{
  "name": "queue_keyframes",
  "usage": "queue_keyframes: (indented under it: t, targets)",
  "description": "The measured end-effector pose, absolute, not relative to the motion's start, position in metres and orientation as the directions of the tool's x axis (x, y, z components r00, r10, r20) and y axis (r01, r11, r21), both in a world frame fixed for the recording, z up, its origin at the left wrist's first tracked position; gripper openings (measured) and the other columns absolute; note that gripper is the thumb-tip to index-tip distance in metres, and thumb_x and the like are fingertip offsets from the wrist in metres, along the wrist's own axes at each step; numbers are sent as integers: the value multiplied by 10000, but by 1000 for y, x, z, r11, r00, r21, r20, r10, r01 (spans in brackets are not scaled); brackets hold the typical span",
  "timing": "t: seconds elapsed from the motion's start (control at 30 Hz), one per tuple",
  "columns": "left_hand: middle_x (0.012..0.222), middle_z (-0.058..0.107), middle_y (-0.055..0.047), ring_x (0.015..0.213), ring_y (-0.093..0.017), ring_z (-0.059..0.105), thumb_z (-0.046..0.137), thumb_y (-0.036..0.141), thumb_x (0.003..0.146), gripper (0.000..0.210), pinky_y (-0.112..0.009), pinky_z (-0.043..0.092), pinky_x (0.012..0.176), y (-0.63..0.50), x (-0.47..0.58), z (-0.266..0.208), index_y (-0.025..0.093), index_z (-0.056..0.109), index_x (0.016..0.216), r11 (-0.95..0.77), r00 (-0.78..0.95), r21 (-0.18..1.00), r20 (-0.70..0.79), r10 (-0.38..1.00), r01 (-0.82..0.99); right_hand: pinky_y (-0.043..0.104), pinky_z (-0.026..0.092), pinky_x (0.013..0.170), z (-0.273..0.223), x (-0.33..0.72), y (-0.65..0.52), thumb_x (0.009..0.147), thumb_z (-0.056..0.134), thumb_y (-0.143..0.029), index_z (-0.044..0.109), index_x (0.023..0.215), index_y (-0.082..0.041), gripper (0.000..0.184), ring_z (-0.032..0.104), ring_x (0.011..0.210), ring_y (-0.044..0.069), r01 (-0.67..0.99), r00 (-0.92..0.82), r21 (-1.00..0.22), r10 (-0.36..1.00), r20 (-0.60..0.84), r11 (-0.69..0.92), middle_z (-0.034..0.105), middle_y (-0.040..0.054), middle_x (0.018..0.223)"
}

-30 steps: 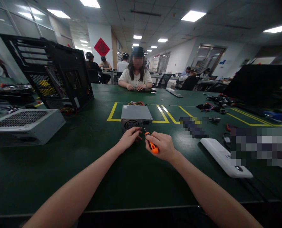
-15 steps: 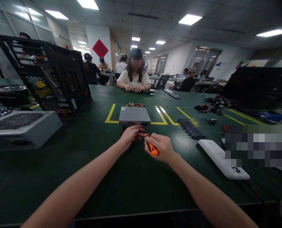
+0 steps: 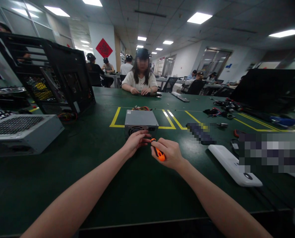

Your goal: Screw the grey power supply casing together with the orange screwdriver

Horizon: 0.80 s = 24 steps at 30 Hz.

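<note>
A grey computer power supply (image 3: 141, 117) sits in front of me, its fan grille and socket facing my hands. My right hand (image 3: 168, 152) is wrapped round the orange and black handle of a screwdriver (image 3: 159, 154), which points up and left toward the unit's near face. Just left of the screwdriver's tip is my left hand (image 3: 136, 142), fingers stretched out and slightly apart in front of the power supply's lower edge. Whether the fingertips touch the shaft or the case is too small to tell. The tip itself is hidden at the fingers.
A black computer case (image 3: 73, 79) and a second power supply (image 3: 25, 134) stand on the left. On the right lie a white power strip (image 3: 233, 163), a pixelated dark object (image 3: 201, 134) and bundled cables (image 3: 218, 113). Across the table sits a person (image 3: 140, 79).
The view has shifted slightly. Both hands and the screwdriver keep nearly the same place at the power supply.
</note>
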<state>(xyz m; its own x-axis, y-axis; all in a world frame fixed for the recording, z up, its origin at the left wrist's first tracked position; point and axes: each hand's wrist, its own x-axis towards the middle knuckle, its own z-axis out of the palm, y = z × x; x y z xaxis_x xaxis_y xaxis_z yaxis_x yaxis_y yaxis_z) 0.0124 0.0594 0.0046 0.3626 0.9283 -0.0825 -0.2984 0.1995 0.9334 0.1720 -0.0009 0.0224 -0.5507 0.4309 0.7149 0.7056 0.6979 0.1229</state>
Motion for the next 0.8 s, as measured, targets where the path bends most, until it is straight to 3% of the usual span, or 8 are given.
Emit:
queue_keyframes:
  t: [0.1, 0.2, 0.33, 0.4, 0.47, 0.57, 0.67, 0.8]
  targets:
    - [973, 602, -74, 697, -107, 602, 433, 178, 807, 264, -237, 474, 624, 58, 11, 3, 151, 502, 1060, 57, 315, 982, 3, 949, -181, 225, 401, 561, 23, 171, -1, 792, 506, -230, 574, 907, -169, 147, 509, 606, 110, 736, -500, 86, 453, 738, 672, 558, 30, 745]
    - [914, 602, -67, 746, -141, 593, 419, 182, 815, 219, -295, 477, 695, 55, 6, 5, 155, 533, 1000, -322, 172, 934, 296, 940, 157, 228, 436, 576, 23, 169, -1, 793, 509, -214, 557, 948, -177, 167, 528, 661, 112, 733, -434, -5, 473, 767, 681, 543, 61, 877]
    - [1090, 554, -70, 1064, -198, 478, 406, 169, 834, 249, -375, 367, 934, 53, -4, 10, 195, 547, 1037, -686, 235, 390, 739, 631, 614, 264, 482, 692, 25, 163, -4, 805, 472, -158, 515, 988, -193, 191, 548, 849, 145, 660, -395, -159, 519, 758, 734, 536, 78, 987]
    - [1192, 511, -71, 1162, -206, 400, 411, 178, 842, 298, -387, 300, 994, 56, -8, 12, 194, 504, 1124, -686, 330, 194, 765, 553, 701, 287, 485, 740, 27, 160, -7, 800, 484, -174, 512, 956, -190, 159, 545, 887, 156, 640, -387, -194, 530, 754, 743, 543, 81, 988]
    - [1237, 489, -73, 1187, -203, 378, 419, 199, 849, 336, -384, 268, 1012, 61, -11, 13, 184, 460, 1182, -650, 371, 110, 745, 555, 752, 307, 485, 765, 30, 158, -11, 787, 509, -219, 505, 954, -180, 172, 542, 911, 170, 627, -385, -217, 539, 749, 748, 542, 93, 1005]
    - [1210, 519, -49, 1128, -196, 430, 416, 233, 863, 315, -372, 298, 967, 68, -14, 13, 209, 467, 1172, -594, 364, 82, 721, 590, 800, 303, 496, 723, 32, 158, -16, 791, 498, -254, 473, 1046, -165, 271, 554, 902, 175, 624, -419, -200, 539, 731, 756, 542, 110, 1055]
    - [1128, 569, -30, 1034, -201, 474, 417, 240, 866, 247, -365, 343, 866, 73, -16, 14, 237, 522, 1090, -547, 322, 92, 722, 612, 832, 286, 493, 679, 31, 160, -17, 812, 484, -225, 468, 1087, -174, 281, 573, 853, 162, 638, -485, -71, 471, 737, 767, 556, 111, 1074]
    - [1027, 592, -42, 947, -224, 474, 444, 259, 854, 191, -365, 352, 778, 77, -17, 16, 235, 560, 1004, -514, 300, 85, 727, 618, 853, 280, 480, 689, 27, 159, -18, 812, 514, -229, 532, 955, -168, 156, 579, 844, 163, 609, -549, 29, 395, 737, 793, 586, 99, 1004]
